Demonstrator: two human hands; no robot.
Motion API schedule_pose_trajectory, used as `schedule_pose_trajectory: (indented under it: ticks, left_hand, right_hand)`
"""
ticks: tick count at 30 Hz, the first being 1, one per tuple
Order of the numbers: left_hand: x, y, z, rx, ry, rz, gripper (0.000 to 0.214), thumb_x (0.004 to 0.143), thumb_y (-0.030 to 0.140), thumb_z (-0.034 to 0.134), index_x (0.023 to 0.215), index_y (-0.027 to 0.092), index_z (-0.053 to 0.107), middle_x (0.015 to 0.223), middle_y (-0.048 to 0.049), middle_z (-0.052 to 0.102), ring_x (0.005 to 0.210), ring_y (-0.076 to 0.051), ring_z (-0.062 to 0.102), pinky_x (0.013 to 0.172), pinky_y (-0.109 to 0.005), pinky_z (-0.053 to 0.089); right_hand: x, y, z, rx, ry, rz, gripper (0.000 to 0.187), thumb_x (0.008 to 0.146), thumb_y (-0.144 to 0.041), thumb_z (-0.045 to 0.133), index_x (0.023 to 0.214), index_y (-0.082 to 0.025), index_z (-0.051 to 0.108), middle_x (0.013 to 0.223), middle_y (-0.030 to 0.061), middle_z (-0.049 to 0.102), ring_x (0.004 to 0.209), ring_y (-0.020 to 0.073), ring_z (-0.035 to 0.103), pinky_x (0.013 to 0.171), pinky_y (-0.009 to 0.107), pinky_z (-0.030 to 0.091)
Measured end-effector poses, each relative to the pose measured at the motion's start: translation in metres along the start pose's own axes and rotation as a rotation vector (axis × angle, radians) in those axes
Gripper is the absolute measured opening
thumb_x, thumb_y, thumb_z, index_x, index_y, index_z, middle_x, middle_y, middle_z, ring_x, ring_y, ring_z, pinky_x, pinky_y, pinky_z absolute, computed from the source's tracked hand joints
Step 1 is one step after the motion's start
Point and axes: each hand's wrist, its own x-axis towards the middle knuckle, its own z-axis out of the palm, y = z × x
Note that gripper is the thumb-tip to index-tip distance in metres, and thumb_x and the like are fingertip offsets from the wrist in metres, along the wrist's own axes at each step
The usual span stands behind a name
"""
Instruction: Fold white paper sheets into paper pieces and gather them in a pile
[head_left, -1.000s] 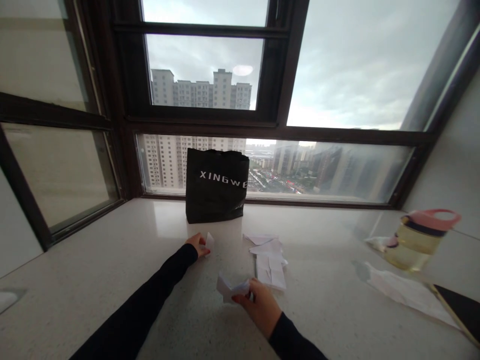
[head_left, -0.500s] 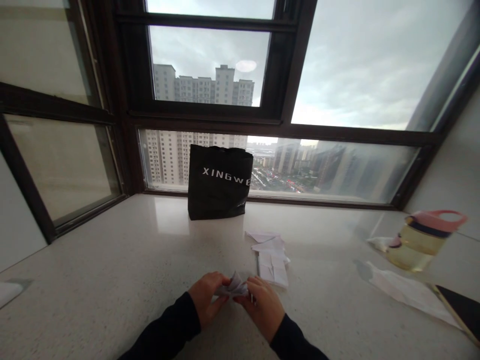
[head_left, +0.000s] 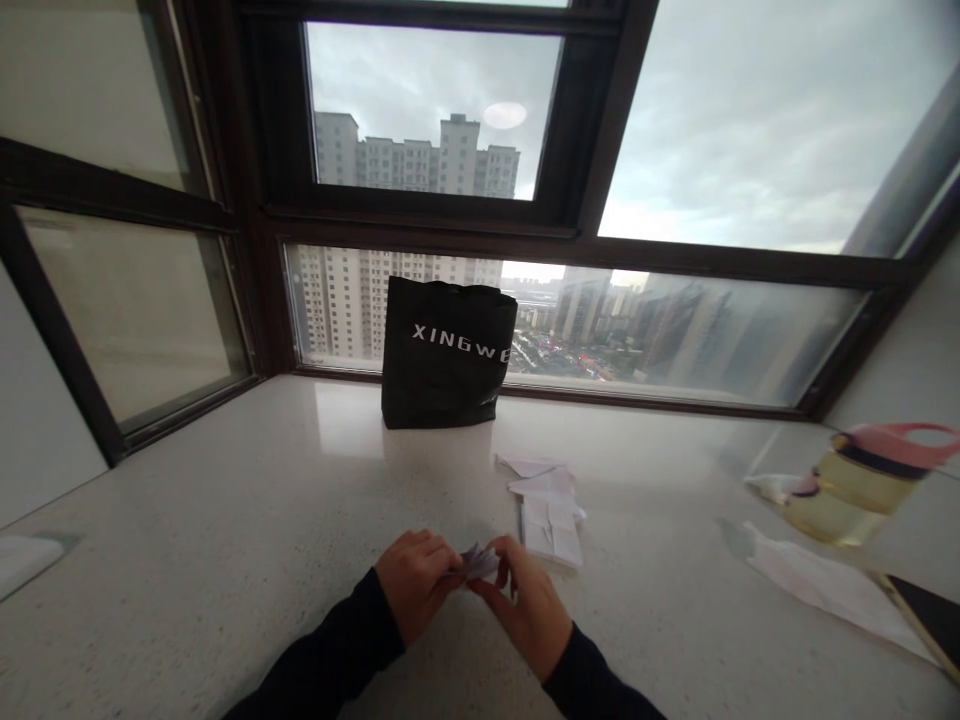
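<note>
My left hand (head_left: pixel 414 580) and my right hand (head_left: pixel 525 605) meet over the pale stone counter (head_left: pixel 225 560), both pinched on a small folded piece of white paper (head_left: pixel 477 562) held between the fingertips. Both arms wear dark sleeves. Just to the right of my hands lies a small pile of folded white paper pieces (head_left: pixel 547 500). Most of the held paper is hidden by my fingers.
A black bag with white lettering (head_left: pixel 446 352) stands by the window at the back. At the right stand a pink-lidded bottle of yellowish liquid (head_left: pixel 855 485), a crumpled white tissue (head_left: pixel 817 585) and a dark flat object (head_left: pixel 930 620) at the edge.
One second ago my left hand was stretched forward holding a separate bit of paper. It has come back to my right hand, and both now pinch the paper together.
</note>
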Motion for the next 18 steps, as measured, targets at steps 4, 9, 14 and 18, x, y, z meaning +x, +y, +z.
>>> schedule_pose_trajectory:
  ticks: [4,9,14,18]
  left_hand:
    - [-0.001,-0.001,0.001,-0.088,0.014,-0.01,0.014,0.076,0.024,0.044,0.076,0.021,0.057,0.07,-0.0032,0.059,0.067,-0.017,0.051,0.063,-0.03,0.037]
    - [0.003,0.009,0.005,-0.5,0.324,-0.254,0.031,0.073,0.03,0.049,0.102,0.018,0.043,0.099,-0.0089,0.054,0.093,-0.02,0.05,0.079,-0.034,0.039]
    - [0.006,0.023,0.009,-0.836,0.209,-0.47,0.021,0.073,0.025,0.045,0.093,0.017,0.042,0.076,-0.0029,0.056,0.073,-0.017,0.058,0.066,-0.029,0.044]
    - [0.007,0.028,0.005,-0.868,0.206,-0.496,0.021,0.075,0.022,0.041,0.095,0.019,0.041,0.077,-0.001,0.053,0.073,-0.015,0.058,0.066,-0.027,0.043]
  right_hand:
    - [0.003,0.004,0.0,0.147,-0.036,0.13,0.025,0.063,-0.018,0.059,0.086,-0.018,0.05,0.058,-0.0049,0.047,0.049,0.0107,0.044,0.048,0.022,0.038]
    - [0.007,0.004,-0.004,0.102,-0.098,0.122,0.009,0.069,-0.022,0.052,0.062,-0.017,0.051,0.053,-0.0033,0.049,0.051,0.011,0.046,0.05,0.021,0.035]
    - [0.006,-0.002,-0.001,0.036,-0.158,0.141,0.006,0.063,-0.017,0.057,0.062,-0.017,0.052,0.053,-0.0042,0.05,0.049,0.0101,0.044,0.047,0.02,0.033]
    - [0.006,-0.002,0.0,0.017,-0.168,0.118,0.006,0.066,-0.02,0.056,0.063,-0.016,0.052,0.053,-0.0038,0.05,0.05,0.0102,0.045,0.048,0.019,0.032]
